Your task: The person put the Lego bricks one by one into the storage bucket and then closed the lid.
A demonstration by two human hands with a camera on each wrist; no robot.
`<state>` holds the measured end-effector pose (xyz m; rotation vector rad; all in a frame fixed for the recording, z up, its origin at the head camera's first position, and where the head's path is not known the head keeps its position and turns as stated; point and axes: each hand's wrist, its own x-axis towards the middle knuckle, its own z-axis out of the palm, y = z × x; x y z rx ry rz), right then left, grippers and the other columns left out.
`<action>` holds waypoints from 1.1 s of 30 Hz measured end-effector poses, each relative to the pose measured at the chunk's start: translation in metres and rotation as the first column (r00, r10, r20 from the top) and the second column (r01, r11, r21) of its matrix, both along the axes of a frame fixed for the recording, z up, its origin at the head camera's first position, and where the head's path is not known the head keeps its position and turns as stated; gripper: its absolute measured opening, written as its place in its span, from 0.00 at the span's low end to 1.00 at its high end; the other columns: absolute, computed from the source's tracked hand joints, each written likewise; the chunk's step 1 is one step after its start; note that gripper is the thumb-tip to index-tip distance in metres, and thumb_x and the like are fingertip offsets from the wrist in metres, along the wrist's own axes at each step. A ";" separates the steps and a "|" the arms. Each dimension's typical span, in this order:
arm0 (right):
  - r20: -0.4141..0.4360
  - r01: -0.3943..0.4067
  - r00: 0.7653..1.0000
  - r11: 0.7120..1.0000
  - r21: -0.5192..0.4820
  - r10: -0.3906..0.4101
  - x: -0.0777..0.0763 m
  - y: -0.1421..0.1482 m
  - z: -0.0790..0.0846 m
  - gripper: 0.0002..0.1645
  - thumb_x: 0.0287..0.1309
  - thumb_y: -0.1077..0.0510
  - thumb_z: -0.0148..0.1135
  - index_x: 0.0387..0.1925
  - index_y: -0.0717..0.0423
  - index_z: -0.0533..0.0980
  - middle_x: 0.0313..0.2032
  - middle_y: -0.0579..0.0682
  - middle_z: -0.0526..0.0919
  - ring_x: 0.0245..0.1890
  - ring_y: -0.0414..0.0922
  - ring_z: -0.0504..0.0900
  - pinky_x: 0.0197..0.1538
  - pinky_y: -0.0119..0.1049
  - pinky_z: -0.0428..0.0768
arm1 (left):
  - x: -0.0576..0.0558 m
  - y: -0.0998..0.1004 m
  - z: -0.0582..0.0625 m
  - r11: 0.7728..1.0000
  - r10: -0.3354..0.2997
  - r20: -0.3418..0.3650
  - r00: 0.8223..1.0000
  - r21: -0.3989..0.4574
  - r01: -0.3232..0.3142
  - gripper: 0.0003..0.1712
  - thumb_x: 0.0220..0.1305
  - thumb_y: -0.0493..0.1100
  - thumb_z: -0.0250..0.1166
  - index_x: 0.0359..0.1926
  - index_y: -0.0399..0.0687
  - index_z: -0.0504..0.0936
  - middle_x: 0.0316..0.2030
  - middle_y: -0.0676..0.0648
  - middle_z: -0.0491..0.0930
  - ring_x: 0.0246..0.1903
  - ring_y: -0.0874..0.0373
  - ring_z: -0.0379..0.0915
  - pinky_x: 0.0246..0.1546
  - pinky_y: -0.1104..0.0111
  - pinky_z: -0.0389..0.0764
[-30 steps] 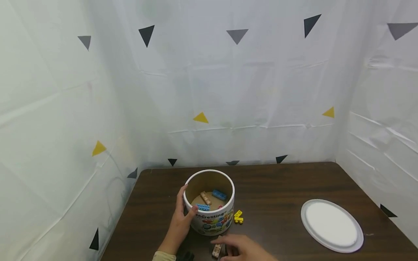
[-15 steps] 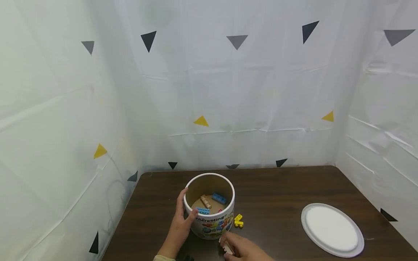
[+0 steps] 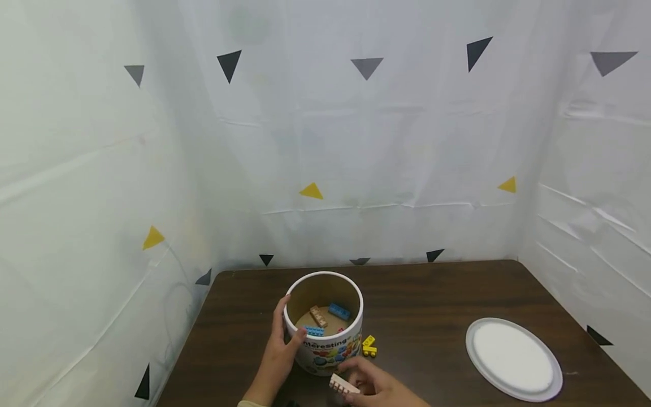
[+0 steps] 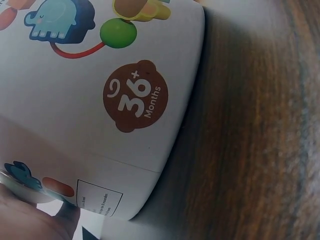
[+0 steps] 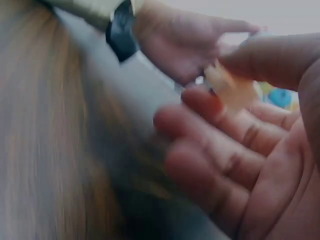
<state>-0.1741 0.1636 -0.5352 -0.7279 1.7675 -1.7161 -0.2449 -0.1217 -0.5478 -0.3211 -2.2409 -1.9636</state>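
Observation:
A round white tub [image 3: 320, 350] with colourful printing stands on the table, its top uncovered. My left hand [image 3: 278, 345] holds its left side, thumb at the front rim and fingers along the outer wall. In the head view my right hand [image 3: 378, 387] pinches a beige toy brick [image 3: 343, 385] in front of the tub; the same beige brick [image 5: 232, 90] is blurred in the right wrist view. Inside the tub lie a blue brick [image 3: 339, 311], a lighter blue brick [image 3: 313, 331] and a tan brick [image 3: 318, 316]. A bit of red shows behind the front rim.
Small yellow bricks [image 3: 369, 346] lie on the brown table [image 3: 422, 305] just right of the tub. A white round lid [image 3: 513, 360] rests farther right. White sheeting [image 3: 386, 147] with triangles encloses the table's back and sides.
My right hand has picked the beige brick up from the table and turned it, bringing it up in front of the tub. The left hand keeps its place on the tub.

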 end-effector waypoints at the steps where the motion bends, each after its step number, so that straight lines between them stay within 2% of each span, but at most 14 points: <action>1: 0.022 -0.023 0.999 0.999 -0.032 0.024 0.003 -0.002 0.006 0.27 0.82 0.56 0.59 0.71 0.66 0.67 0.48 0.44 0.86 0.44 0.35 0.87 0.51 0.30 0.85 | 0.000 0.000 0.000 1.000 0.001 0.000 1.000 0.004 -0.001 0.48 0.75 0.53 0.70 0.85 0.80 0.53 0.87 0.41 0.52 0.83 0.33 0.51 0.76 0.30 0.55; 3: 0.074 -0.070 0.994 0.993 -0.091 0.076 0.008 -0.006 0.023 0.24 0.82 0.58 0.59 0.67 0.71 0.69 0.49 0.44 0.88 0.45 0.35 0.87 0.53 0.30 0.86 | 0.000 0.001 0.001 1.000 0.004 0.002 1.000 0.006 -0.004 0.48 0.75 0.53 0.70 0.85 0.80 0.53 0.87 0.41 0.52 0.84 0.32 0.50 0.77 0.29 0.53; 5: 0.079 -0.101 0.991 0.985 -0.140 0.112 0.011 -0.010 0.042 0.20 0.84 0.58 0.56 0.64 0.71 0.71 0.51 0.44 0.89 0.44 0.34 0.86 0.51 0.29 0.86 | 0.001 0.002 0.003 1.000 -0.001 0.006 1.000 0.007 0.001 0.47 0.75 0.54 0.70 0.84 0.80 0.53 0.87 0.41 0.52 0.84 0.33 0.49 0.77 0.28 0.51; 7: 0.060 -0.104 0.991 0.976 -0.192 0.117 0.010 -0.015 0.063 0.17 0.85 0.60 0.53 0.63 0.69 0.72 0.51 0.46 0.89 0.42 0.35 0.87 0.45 0.30 0.87 | 0.001 0.002 0.005 1.000 -0.005 0.007 1.000 0.003 0.005 0.47 0.75 0.54 0.69 0.84 0.80 0.53 0.87 0.41 0.52 0.84 0.34 0.49 0.78 0.29 0.51; 8: 0.045 -0.082 0.995 0.973 -0.215 0.094 0.008 -0.018 0.073 0.15 0.85 0.61 0.52 0.62 0.67 0.72 0.51 0.48 0.89 0.41 0.36 0.88 0.42 0.30 0.87 | 0.000 0.002 0.006 1.000 -0.008 0.004 1.000 0.006 0.008 0.47 0.75 0.54 0.69 0.85 0.80 0.53 0.87 0.41 0.52 0.84 0.34 0.49 0.78 0.30 0.51; 10: 0.011 0.008 1.000 0.972 -0.234 -0.006 0.001 -0.025 0.090 0.14 0.86 0.60 0.51 0.62 0.63 0.73 0.48 0.50 0.88 0.37 0.38 0.88 0.36 0.31 0.86 | 0.001 0.001 0.007 1.000 -0.006 0.002 1.000 0.000 0.006 0.47 0.76 0.54 0.69 0.85 0.79 0.53 0.87 0.41 0.52 0.84 0.34 0.50 0.77 0.31 0.53; 12: -0.006 0.137 0.990 0.963 -0.230 -0.142 -0.009 -0.031 0.107 0.15 0.85 0.57 0.53 0.62 0.62 0.73 0.46 0.50 0.86 0.36 0.40 0.89 0.33 0.33 0.86 | 0.001 0.000 0.008 1.000 0.000 -0.006 1.000 0.000 0.000 0.47 0.76 0.52 0.69 0.85 0.78 0.53 0.86 0.40 0.53 0.83 0.32 0.51 0.77 0.31 0.54; 15: 0.013 0.353 0.934 0.916 -0.190 -0.357 -0.024 -0.035 0.125 0.21 0.82 0.51 0.60 0.63 0.60 0.71 0.44 0.49 0.85 0.36 0.42 0.89 0.36 0.34 0.87 | -0.001 0.000 0.008 1.000 0.001 -0.011 1.000 -0.001 -0.001 0.47 0.76 0.52 0.69 0.85 0.77 0.52 0.86 0.39 0.52 0.83 0.31 0.52 0.76 0.30 0.54; 18: 0.066 0.486 0.873 0.852 -0.194 -0.483 -0.037 -0.033 0.130 0.27 0.81 0.50 0.63 0.67 0.63 0.69 0.45 0.50 0.86 0.40 0.44 0.90 0.45 0.36 0.89 | -0.002 0.002 0.008 1.000 -0.009 -0.017 1.000 0.003 0.009 0.47 0.76 0.53 0.68 0.85 0.78 0.52 0.87 0.39 0.51 0.83 0.30 0.51 0.77 0.30 0.54; 21: 0.126 0.539 0.842 0.815 -0.210 -0.525 -0.048 -0.032 0.124 0.29 0.80 0.52 0.63 0.68 0.68 0.69 0.47 0.51 0.87 0.46 0.45 0.92 0.55 0.38 0.89 | -0.004 0.003 0.007 1.000 -0.005 -0.014 1.000 0.009 0.005 0.47 0.76 0.53 0.68 0.85 0.78 0.52 0.86 0.40 0.52 0.83 0.32 0.51 0.77 0.30 0.54; 23: 0.149 0.548 0.836 0.808 -0.214 -0.528 -0.053 -0.030 0.119 0.29 0.80 0.53 0.63 0.68 0.69 0.69 0.48 0.51 0.88 0.49 0.45 0.92 0.59 0.40 0.88 | -0.005 0.004 0.007 1.000 0.004 -0.010 1.000 0.013 -0.003 0.47 0.75 0.53 0.69 0.85 0.79 0.53 0.86 0.41 0.52 0.83 0.32 0.52 0.77 0.30 0.54; 26: 0.149 0.540 0.841 0.814 -0.212 -0.519 -0.056 -0.028 0.113 0.28 0.79 0.53 0.64 0.68 0.69 0.71 0.50 0.52 0.90 0.53 0.46 0.92 0.61 0.41 0.87 | -0.003 0.005 0.008 1.000 0.013 0.003 1.000 0.006 -0.013 0.47 0.74 0.55 0.69 0.84 0.80 0.54 0.86 0.41 0.53 0.83 0.32 0.53 0.76 0.29 0.55; 30: 0.073 0.528 0.848 0.828 -0.186 -0.524 -0.058 -0.025 0.110 0.28 0.78 0.51 0.66 0.66 0.66 0.72 0.51 0.52 0.89 0.55 0.47 0.92 0.59 0.42 0.88 | -0.004 0.008 0.009 1.000 0.009 -0.005 1.000 -0.004 -0.009 0.47 0.75 0.56 0.69 0.84 0.81 0.53 0.86 0.41 0.53 0.82 0.32 0.54 0.76 0.28 0.56; 33: 0.022 0.521 0.851 0.839 -0.157 -0.525 -0.059 -0.024 0.108 0.30 0.78 0.51 0.67 0.69 0.64 0.69 0.52 0.53 0.89 0.54 0.46 0.92 0.55 0.44 0.89 | -0.004 0.010 0.008 1.000 0.010 -0.016 1.000 0.005 -0.010 0.47 0.75 0.54 0.69 0.85 0.80 0.53 0.86 0.41 0.54 0.82 0.32 0.55 0.75 0.29 0.56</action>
